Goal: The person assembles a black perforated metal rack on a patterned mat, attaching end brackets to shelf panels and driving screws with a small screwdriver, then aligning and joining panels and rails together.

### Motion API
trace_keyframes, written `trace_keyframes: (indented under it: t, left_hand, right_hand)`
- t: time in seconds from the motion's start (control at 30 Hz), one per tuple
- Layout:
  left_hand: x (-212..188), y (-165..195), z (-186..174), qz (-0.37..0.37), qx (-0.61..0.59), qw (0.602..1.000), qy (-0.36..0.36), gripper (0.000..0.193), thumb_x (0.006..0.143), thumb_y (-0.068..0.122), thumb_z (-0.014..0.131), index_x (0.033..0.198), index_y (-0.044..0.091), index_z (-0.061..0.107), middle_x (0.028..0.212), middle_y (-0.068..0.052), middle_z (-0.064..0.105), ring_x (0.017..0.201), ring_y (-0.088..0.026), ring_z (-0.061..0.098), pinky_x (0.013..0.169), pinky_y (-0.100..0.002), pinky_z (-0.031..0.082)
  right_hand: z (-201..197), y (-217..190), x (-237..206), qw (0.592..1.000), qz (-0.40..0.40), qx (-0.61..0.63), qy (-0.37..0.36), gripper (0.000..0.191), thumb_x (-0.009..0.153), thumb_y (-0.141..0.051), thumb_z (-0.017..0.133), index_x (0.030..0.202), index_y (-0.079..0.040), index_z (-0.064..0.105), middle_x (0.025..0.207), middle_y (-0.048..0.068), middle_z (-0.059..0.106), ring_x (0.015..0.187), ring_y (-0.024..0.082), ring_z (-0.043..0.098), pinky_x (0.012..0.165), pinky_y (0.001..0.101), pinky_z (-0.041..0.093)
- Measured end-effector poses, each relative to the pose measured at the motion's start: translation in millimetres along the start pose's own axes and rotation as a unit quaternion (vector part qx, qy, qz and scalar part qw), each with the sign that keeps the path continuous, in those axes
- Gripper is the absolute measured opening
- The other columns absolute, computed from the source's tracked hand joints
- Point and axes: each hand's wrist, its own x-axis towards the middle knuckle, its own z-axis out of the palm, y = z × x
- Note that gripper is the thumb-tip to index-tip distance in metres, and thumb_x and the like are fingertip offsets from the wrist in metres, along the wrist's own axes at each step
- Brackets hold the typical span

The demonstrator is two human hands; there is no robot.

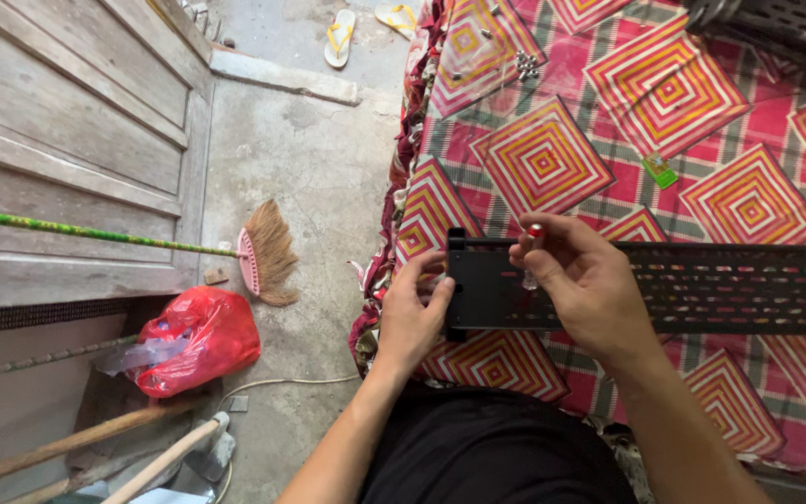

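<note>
Nearest to us, our left hand (pixel 412 313) closes around the end of a long black perforated metal panel (pixel 664 289), thumb on the solid end plate and fingers curled under its edge. The panel lies across our lap and over a bed (pixel 552 163), running off to the right of the view. Our right hand (pixel 582 280) hovers over the same end, fingertips pinched on a small silvery fastener with a red tip (pixel 535 230) held just above the panel's top rim.

We judge the work to be partway: the fastener is not yet seated in the plate, and we cannot tell whether others are already in.

The panel is thin sheet metal, matt black, its end plate plain, the rest punched with rows of small holes. The bed is covered by a cloth printed with pink, red and yellow concentric diamonds.

Farther up the cloth lies a small green packet (pixel 660 171), and beyond it a scatter of loose silvery screws (pixel 525 63). A second dark perforated piece (pixel 776 23) sits at the top right corner.

To the left, on the concrete floor (pixel 319 159), lie a broom (pixel 263 252) with straw bristles and a crumpled red plastic bag (pixel 200 338).
</note>
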Motion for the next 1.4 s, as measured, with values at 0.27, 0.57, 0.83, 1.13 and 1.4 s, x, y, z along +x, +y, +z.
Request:
trace_keyframes:
  t: [0.27,0.57,0.83,1.13,1.4]
  left_hand:
    - [11.4,4.2,-1.7,0.028,0.002,1.0,0.003,0.027,0.068,0.005,0.055,0.095,0.003,0.05,0.08,-0.006,0.052,0.061,-0.009,0.052,0.054,-0.021,0.045]
    - [14.8,-2.0,-1.6,0.014,-0.008,1.0,0.007,0.025,0.068,0.006,0.056,0.092,0.003,0.052,0.078,-0.005,0.054,0.06,-0.008,0.053,0.055,-0.02,0.044]
    - [16.2,-4.8,-3.6,-0.001,-0.046,0.999,-0.016,0.025,0.068,0.006,0.056,0.093,0.003,0.052,0.08,-0.004,0.053,0.06,-0.007,0.05,0.053,-0.019,0.043]
    - [15.8,-7.2,-5.5,0.004,-0.045,0.999,-0.02,0.025,0.069,0.007,0.056,0.093,0.004,0.052,0.081,-0.003,0.054,0.06,-0.006,0.05,0.054,-0.018,0.043]
    - [16.2,-7.1,-6.4,0.001,-0.051,0.998,-0.024,0.025,0.069,0.008,0.056,0.094,0.004,0.052,0.083,-0.003,0.054,0.06,-0.006,0.05,0.054,-0.018,0.043]
  right_hand:
    - [17.3,10.9,-2.6,0.991,-0.116,-0.05,0.039,0.016,0.077,0.002,0.048,0.093,0.0,0.045,0.089,0.008,0.055,0.082,0.01,0.053,0.071,0.0196,0.044]
    - [20.2,21.1,-1.1,0.985,-0.143,-0.068,0.071,0.018,0.076,0.005,0.048,0.094,0.001,0.044,0.09,0.009,0.054,0.084,0.011,0.053,0.074,0.0208,0.044]
    - [22.1,21.6,-0.3,0.987,-0.136,-0.047,0.07,0.018,0.077,0.005,0.047,0.094,0.001,0.044,0.09,0.009,0.054,0.084,0.011,0.053,0.074,0.0211,0.044]
    - [24.3,18.9,-1.0,0.984,-0.142,-0.077,0.073,0.018,0.077,0.005,0.047,0.094,0.001,0.044,0.09,0.009,0.054,0.084,0.011,0.053,0.073,0.0201,0.044]
    - [24.6,17.7,-0.8,0.982,-0.152,-0.096,0.059,0.017,0.077,0.006,0.047,0.093,0.001,0.045,0.089,0.009,0.055,0.083,0.011,0.053,0.072,0.02,0.044]
